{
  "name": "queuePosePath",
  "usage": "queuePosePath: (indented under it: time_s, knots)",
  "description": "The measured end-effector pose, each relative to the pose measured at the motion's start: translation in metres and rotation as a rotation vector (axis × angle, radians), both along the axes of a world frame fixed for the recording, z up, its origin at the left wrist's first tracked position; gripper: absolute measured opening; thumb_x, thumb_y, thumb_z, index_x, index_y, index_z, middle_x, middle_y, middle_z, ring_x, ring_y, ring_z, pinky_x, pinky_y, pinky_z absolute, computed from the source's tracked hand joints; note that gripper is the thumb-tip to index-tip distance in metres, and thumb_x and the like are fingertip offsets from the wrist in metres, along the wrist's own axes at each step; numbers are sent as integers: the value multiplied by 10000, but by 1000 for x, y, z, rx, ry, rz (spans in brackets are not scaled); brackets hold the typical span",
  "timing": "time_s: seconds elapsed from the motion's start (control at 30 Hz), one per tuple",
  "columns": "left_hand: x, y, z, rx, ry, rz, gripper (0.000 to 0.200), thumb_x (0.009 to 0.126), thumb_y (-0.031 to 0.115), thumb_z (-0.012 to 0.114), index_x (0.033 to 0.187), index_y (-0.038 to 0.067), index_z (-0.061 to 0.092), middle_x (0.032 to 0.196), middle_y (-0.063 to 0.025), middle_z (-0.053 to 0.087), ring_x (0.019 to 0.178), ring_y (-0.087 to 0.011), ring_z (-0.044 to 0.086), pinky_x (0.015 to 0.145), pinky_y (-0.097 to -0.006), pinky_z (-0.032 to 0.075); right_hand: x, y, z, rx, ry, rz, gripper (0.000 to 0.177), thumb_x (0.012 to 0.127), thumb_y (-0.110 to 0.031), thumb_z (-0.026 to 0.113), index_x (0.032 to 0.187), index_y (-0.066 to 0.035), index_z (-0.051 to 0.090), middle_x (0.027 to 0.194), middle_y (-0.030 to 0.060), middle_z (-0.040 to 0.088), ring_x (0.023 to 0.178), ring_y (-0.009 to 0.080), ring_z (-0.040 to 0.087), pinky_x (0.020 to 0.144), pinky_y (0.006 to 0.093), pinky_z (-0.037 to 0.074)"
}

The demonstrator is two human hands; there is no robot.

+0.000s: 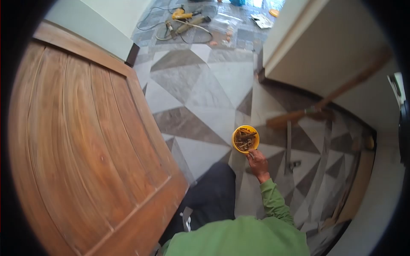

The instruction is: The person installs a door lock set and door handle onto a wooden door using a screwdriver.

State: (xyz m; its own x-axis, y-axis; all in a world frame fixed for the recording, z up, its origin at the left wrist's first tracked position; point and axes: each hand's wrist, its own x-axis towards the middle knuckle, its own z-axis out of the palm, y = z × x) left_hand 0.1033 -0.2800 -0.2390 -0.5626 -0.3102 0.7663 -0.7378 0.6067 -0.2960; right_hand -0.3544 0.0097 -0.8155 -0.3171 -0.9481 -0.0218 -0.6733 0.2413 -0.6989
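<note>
A yellow tub (245,139) with brown wood scraps or sticks in it is above the patterned tile floor. My right hand (258,164), in a green sleeve, is closed on the tub's near rim. My left hand is not visible. A small grey and white object (187,218) lies by my dark trouser leg (215,187), near the green shirt.
A wooden panelled door (98,145) fills the left side. A broom (318,106), blurred, leans at the right wall. On plastic sheeting beyond the doorway lie a yellow power tool (181,14), another tool (192,24) and cords. A long strip (288,145) lies right of my hand.
</note>
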Motion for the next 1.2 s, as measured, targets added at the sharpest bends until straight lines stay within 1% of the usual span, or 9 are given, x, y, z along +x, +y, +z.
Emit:
queuePosePath:
  time_s: [0.3, 0.37, 0.47, 0.6, 0.67, 0.7, 0.77, 0.87, 1.2]
  knots:
    - [16, 86, -1, 24, 52, -132, 357, 945, 297, 526, 1112, -2, 627, 1039, -153, 641, 853, -235, 634, 680, -366, 545, 42, 114, -27, 62, -30, -92, 178, 806, -121, 667, 959, -45, 618, 838, 161, 621, 815, 354, 607, 706, 425, 488]
    - [17, 102, 1, 28, 53, -140, 356, 945, 296, 525, 1112, -2, 626, 1039, -152, 641, 854, -234, 634, 681, -365, 544, 43, 120, -25, 131, -37, -108, 224, 805, -170, 674, 988, -49, 630, 965, 169, 602, 859, 346, 599, 718, 434, 486]
    - [26, 121, 10, 29, 51, -129, 356, 946, 295, 523, 1113, -1, 626, 1039, -151, 642, 855, -233, 634, 682, -363, 543, 45, 103, 41, 289, -23, -203, 279, 798, -219, 682, 1028, -67, 642, 1148, 174, 532, 957, 341, 569, 783, 409, 477]
    - [30, 130, 28, 24, 37, -124, 355, 946, 294, 522, 1114, -1, 626, 1039, -150, 642, 857, -231, 633, 684, -361, 542, 29, 73, 36, 108, 159, -216, 290, 807, -263, 669, 1058, -116, 658, 1233, 159, 451, 1095, 334, 494, 885, 459, 428]
    - [30, 128, 34, 26, 43, -133, 354, 947, 293, 521, 1114, -1, 626, 1039, -149, 642, 858, -230, 633, 685, -359, 541, 27, 51, 14, 262, 403, -125, 251, 839, -288, 621, 1045, -152, 666, 1205, 138, 444, 1165, 328, 423, 945, 553, 346]
    - [31, 129, 37, 28, 45, -131, 354, 947, 293, 520, 1114, -1, 625, 1039, -149, 642, 858, -229, 633, 686, -359, 541, 26, 41, 4, 259, 405, -121, 251, 839, -288, 621, 1045, -152, 666, 1205, 138, 444, 1165, 328, 423, 945, 553, 346]
    - [37, 135, 47, 39, 40, -98, 353, 948, 292, 519, 1115, -1, 625, 1039, -148, 643, 859, -229, 633, 687, -358, 541, 29, 23, -12, 493, 333, -20, 246, 891, -325, 531, 1017, -169, 674, 1278, 120, 403, 1214, 334, 387, 976, 657, 274]
    - [45, 142, 39, 88, 57, -62, 352, 948, 291, 518, 1115, 0, 625, 1039, -147, 643, 861, -227, 632, 688, -356, 540, 36, 20, -21, 623, 332, -1, 260, 897, -328, 503, 1014, -171, 675, 1269, 103, 409, 1209, 331, 383, 986, 633, 285]
    - [79, 166, -14, 163, 106, -9, 350, 950, 287, 514, 1117, 0, 624, 1039, -143, 644, 865, -223, 631, 693, -350, 537, 44, 17, -25, 629, 412, -70, 249, 879, -263, 506, 1038, -165, 671, 1235, 85, 422, 1135, 362, 439, 961, 636, 311]
